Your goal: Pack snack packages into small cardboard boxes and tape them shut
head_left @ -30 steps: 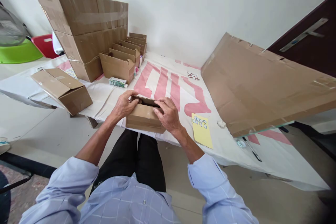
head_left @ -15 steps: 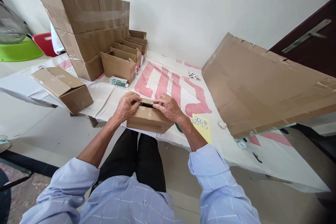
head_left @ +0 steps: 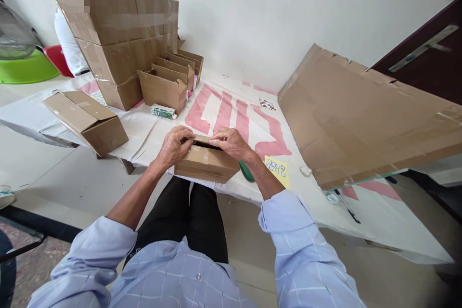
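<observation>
A small brown cardboard box (head_left: 205, 166) sits at the table's front edge, right before my body. Its top shows a dark gap between the flaps. My left hand (head_left: 176, 145) pinches the flap edge at the left end of that gap. At the right end, my right hand (head_left: 231, 143) has its thumb and fingers closed on the flap edge. Part of a green round object (head_left: 247, 171) shows beside the box, under my right wrist. Close to my right forearm lies a yellow sheet (head_left: 277, 171) with small blue-outlined shapes drawn on it.
A tall cardboard partition (head_left: 119, 43) stands at the left, with several open cardboard boxes (head_left: 162, 91) along it and a green-white carton (head_left: 163, 111) in front. Another box (head_left: 86, 120) rests near the left edge. A big cardboard panel (head_left: 368, 120) leans at right. Another person is behind the partition.
My right hand has shifted slightly at the flap, and more of the green object shows. Behind the partition the person has moved left, and a box at the row's far end has moved.
</observation>
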{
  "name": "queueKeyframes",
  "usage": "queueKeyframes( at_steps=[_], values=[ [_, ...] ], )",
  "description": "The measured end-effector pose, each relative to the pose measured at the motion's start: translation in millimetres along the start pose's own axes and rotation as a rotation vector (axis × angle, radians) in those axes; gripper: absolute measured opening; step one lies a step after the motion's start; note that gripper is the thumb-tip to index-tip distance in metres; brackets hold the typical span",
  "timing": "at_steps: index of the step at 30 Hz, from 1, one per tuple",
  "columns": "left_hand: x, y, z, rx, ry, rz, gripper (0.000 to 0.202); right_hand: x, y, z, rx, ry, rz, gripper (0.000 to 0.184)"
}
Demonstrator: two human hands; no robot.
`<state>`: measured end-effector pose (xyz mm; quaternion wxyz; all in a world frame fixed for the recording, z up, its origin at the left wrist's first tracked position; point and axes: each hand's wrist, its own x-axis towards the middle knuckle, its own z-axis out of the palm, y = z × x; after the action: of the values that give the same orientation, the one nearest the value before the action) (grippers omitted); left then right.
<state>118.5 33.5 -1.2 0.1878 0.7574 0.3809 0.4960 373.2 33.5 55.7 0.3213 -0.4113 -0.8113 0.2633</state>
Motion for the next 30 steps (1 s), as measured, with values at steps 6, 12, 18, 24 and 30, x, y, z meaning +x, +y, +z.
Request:
queueKeyframes(
  at_steps=[6,12,18,24,30],
  values=[
    [-1.4,-0.1,0.2,0.012,-0.002,-0.013,0.014,3.4,-3.0,4.8,0.017,0.012,0.019,0.031],
    [-2.5,-0.9,1.1,0.010,0.007,-0.017,0.015,2.5,-1.1,10.2,-0.033,0.040,-0.007,0.024],
    [-5.6,1.4,0.7,0.019,0.017,0.000,0.015,2.1,-3.2,11.2,-0.003,0.070,0.025,0.021],
    [-8.7,7.0,-2.2,0.044,-0.002,0.006,0.015,4.0,-4.1,12.3,0.102,0.128,0.112,0.019],
    [-10.9,7.0,-1.8,0.078,0.002,0.041,0.015,12.5,-2.3,7.0,0.210,0.117,0.262,0.021]
  ],
)
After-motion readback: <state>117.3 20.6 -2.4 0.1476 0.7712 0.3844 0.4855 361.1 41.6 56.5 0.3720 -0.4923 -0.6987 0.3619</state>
